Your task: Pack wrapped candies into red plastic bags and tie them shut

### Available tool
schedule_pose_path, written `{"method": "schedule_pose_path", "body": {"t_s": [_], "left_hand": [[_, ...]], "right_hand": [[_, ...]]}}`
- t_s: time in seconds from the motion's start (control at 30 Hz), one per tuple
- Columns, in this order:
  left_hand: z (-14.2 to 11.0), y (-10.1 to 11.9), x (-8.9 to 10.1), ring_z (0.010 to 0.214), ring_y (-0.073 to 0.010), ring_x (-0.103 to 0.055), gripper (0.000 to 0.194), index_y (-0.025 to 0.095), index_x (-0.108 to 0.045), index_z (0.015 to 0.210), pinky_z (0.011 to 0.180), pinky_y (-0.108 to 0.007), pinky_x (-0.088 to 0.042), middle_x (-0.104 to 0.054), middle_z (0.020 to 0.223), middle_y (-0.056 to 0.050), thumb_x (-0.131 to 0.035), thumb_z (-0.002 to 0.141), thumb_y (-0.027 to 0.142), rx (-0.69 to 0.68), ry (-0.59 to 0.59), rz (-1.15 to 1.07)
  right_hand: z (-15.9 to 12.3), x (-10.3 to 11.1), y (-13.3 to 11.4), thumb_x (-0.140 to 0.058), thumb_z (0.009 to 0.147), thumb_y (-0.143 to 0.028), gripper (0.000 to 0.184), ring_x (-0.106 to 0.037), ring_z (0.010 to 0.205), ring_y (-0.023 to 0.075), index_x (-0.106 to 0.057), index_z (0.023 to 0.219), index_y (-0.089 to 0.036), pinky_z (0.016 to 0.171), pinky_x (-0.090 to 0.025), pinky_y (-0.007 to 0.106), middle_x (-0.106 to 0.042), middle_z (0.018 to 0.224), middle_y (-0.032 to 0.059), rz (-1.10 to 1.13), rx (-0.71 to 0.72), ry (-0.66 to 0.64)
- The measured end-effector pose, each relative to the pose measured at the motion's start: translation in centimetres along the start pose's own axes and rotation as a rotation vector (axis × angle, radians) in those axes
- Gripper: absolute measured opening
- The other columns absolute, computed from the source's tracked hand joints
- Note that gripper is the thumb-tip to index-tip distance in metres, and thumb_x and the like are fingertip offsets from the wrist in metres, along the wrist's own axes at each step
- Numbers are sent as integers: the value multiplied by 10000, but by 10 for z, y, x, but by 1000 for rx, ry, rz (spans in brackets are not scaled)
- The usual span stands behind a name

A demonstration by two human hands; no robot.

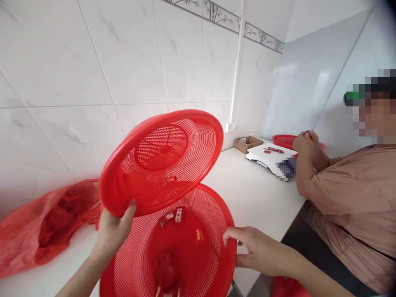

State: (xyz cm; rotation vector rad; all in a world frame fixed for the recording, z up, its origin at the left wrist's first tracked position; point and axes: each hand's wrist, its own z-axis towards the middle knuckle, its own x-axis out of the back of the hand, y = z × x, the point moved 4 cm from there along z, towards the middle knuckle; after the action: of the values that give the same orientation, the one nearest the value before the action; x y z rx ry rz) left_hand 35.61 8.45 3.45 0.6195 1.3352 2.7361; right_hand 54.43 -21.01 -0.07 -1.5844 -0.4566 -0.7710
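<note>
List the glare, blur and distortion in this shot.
Head view: pale glare patches on the glossy wall panel; head view: slight smearing inside the upper red basket, lower left; head view: slanting tile lines, suggesting a wide lens; head view: pixel blocks over part of the co-worker.

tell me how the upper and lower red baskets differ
The upper basket is steeply tilted; the lower basket faces upward more. The left hand grips the upper basket's rim, while the right hand holds the lower basket's rim. Fewer packets show in the upper basket than in the lower basket. Both are red and round, with mesh walls.
</note>
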Motion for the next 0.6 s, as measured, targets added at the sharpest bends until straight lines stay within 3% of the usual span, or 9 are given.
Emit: {"method": "schedule_pose_path", "body": {"t_s": [0.1, 0.23, 0.4, 0.5, 0.6], "left_hand": [[1, -1, 16, 772, -247, -624, 142, 207, -600, 798, 810, -349, -497, -659, 762, -31, -599, 770, 347, -67, 60, 67], [0, 1, 33, 908, -265, -638, 206, 199, -629, 922, 879, -350, -485, -705, 928, -46, -605, 773, 339, -72, 100, 88], [-5, 6, 40, 907, -286, -630, 183, 183, -635, 850, 874, -394, -490, -709, 870, -54, -641, 729, 321, 75, 134, 56], [6, 20, 15, 976, -248, -607, 208, 182, -635, 908, 897, -359, -486, -693, 971, -33, -656, 710, 240, 278, 61, -307], [33, 45, -38, 797, -179, -636, 91, 157, -622, 853, 748, -313, -542, -681, 876, -23, -607, 770, 191, 449, -182, -566]], "right_hand": [[6, -6, -5, -693, 764, -249, 259, -608, 866, 145, -606, 1006, -285, 773, -413, 205, -677, 988, -50, 11, -1, -7], [15, -11, -4, -673, 772, -233, 239, -606, 879, 137, -610, 996, -292, 784, -411, 201, -678, 999, -63, 46, 5, -8], [20, -15, -6, -636, 786, -221, 249, -611, 872, 147, -606, 1025, -284, 798, -423, 214, -683, 1001, -43, 41, -8, 24], [21, -25, -13, -644, 809, -299, 191, -623, 848, 150, -615, 997, -281, 766, -433, 209, -691, 978, -39, 31, 7, 30], [25, -46, -16, -698, 778, -417, 296, -643, 901, 171, -628, 1045, -309, 786, -444, 215, -692, 1049, -30, -27, 58, 35]]}}
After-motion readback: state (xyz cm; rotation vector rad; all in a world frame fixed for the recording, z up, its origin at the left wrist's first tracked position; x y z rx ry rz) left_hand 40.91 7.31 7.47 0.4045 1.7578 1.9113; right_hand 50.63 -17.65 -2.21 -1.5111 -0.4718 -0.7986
